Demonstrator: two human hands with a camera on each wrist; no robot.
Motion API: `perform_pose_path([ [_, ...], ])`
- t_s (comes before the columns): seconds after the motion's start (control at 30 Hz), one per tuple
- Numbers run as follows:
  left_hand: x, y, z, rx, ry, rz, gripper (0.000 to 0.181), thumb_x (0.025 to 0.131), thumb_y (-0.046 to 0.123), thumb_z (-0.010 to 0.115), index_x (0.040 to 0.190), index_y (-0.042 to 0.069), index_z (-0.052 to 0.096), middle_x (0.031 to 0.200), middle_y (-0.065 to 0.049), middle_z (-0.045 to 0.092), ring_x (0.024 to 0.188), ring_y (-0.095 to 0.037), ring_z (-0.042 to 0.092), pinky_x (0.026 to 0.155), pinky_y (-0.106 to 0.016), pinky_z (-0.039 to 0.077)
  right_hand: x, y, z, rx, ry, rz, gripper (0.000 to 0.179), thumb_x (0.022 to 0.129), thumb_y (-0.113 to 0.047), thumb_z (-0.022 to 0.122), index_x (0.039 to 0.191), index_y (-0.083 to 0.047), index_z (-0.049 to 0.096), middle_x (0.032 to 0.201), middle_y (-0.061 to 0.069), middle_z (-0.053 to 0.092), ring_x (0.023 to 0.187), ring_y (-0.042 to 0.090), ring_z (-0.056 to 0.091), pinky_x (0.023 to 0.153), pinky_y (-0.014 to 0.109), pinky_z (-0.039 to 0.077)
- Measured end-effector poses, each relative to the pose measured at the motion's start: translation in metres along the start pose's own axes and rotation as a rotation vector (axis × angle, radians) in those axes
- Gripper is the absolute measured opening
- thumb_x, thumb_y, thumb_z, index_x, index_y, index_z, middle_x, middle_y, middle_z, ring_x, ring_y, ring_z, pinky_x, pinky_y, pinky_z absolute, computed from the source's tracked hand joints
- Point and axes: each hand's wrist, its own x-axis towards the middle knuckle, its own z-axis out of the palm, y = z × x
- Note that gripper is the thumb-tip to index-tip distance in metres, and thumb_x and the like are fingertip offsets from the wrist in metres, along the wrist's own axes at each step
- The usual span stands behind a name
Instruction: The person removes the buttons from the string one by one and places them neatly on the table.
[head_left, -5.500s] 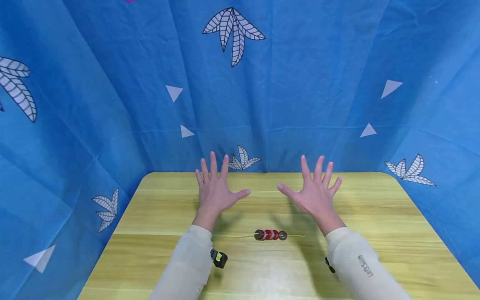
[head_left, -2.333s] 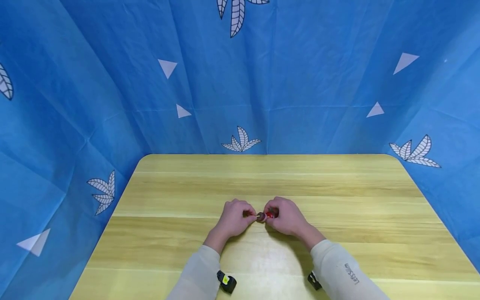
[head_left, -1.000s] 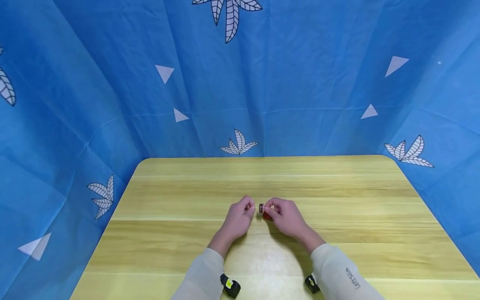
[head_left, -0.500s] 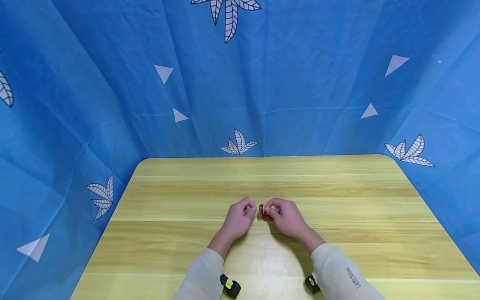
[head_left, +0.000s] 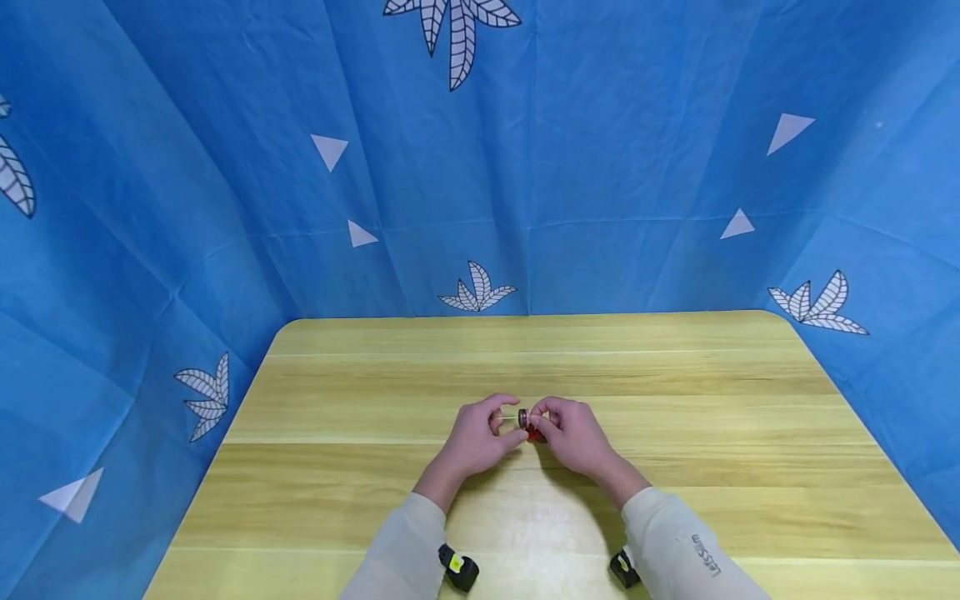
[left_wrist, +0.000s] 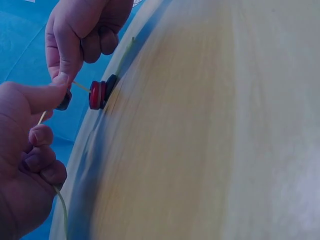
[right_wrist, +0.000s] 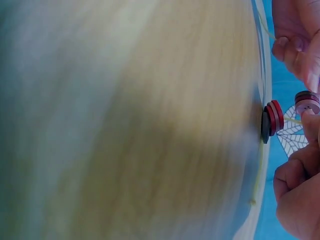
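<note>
A thin yellow string (head_left: 507,417) carries two groups of buttons. Brown and pinkish buttons (head_left: 523,417) are held up between the hands; red ones (head_left: 534,433) hang lower beside the right fingertips, with a dark one (right_wrist: 265,125) at their end in the right wrist view. My left hand (head_left: 477,435) has thumb and forefinger spread around the brown buttons, while its other fingers curl over the string (left_wrist: 62,205). With thumb and forefinger, my right hand (head_left: 576,433) pinches the string just right of the upper group. Whether the left fingertips touch the buttons is unclear.
The hands work above a light wooden table (head_left: 675,375). Blue cloth (head_left: 615,150) with leaf and triangle prints stands behind it and at the sides. Black wrist cameras (head_left: 459,568) sit under both sleeves. The string's loose end (left_wrist: 132,41) trails past the red buttons.
Both hands came from spread over the table to the string and lifted it. Buttons separated into two groups. Since half a second ago, the left thumb and forefinger have parted and reached toward the brown buttons.
</note>
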Motion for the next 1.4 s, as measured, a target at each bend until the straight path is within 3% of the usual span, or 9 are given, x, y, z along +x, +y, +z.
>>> perform_pose_path([
  [0.4, 0.001, -0.001, 0.005, -0.013, 0.037, 0.027, 0.028, 0.088, 0.022, 0.080, 0.114, 0.017, 0.072, 0.061, 0.006, 0.038, 0.054, -0.008, 0.034, 0.064, -0.028, 0.041, -0.002, 0.002, -0.001, 0.025, -0.011, 0.020, 0.013, 0.098, -0.009, 0.064, 0.087, -0.012, 0.068, 0.058, 0.001, 0.059, 0.048, 0.007, 0.042, 0.050, 0.027, 0.037],
  [0.8, -0.001, -0.001, 0.002, -0.028, 0.044, -0.016, 0.027, 0.087, 0.024, 0.081, 0.110, 0.013, 0.072, 0.067, -0.003, 0.046, 0.058, -0.010, 0.039, 0.064, -0.029, 0.042, -0.001, 0.000, 0.000, 0.014, 0.003, 0.010, 0.013, 0.097, -0.008, 0.066, 0.085, -0.014, 0.069, 0.055, -0.004, 0.052, 0.048, 0.008, 0.040, 0.047, 0.025, 0.034],
  [1.1, -0.001, -0.001, -0.005, -0.024, 0.048, -0.030, 0.029, 0.086, 0.022, 0.081, 0.110, 0.009, 0.071, 0.069, -0.010, 0.049, 0.059, -0.010, 0.039, 0.065, -0.031, 0.043, 0.001, 0.000, -0.001, 0.016, -0.006, -0.009, 0.012, 0.097, -0.007, 0.065, 0.088, -0.010, 0.071, 0.062, 0.001, 0.061, 0.052, 0.010, 0.048, 0.052, 0.027, 0.040],
  [1.4, -0.003, -0.006, -0.015, -0.018, 0.049, -0.065, 0.026, 0.086, 0.022, 0.081, 0.108, 0.012, 0.071, 0.068, 0.000, 0.044, 0.060, -0.010, 0.040, 0.066, -0.030, 0.042, 0.002, -0.002, -0.002, 0.011, 0.006, -0.006, 0.013, 0.097, -0.007, 0.065, 0.086, -0.009, 0.070, 0.059, 0.002, 0.059, 0.050, 0.009, 0.045, 0.051, 0.027, 0.039],
])
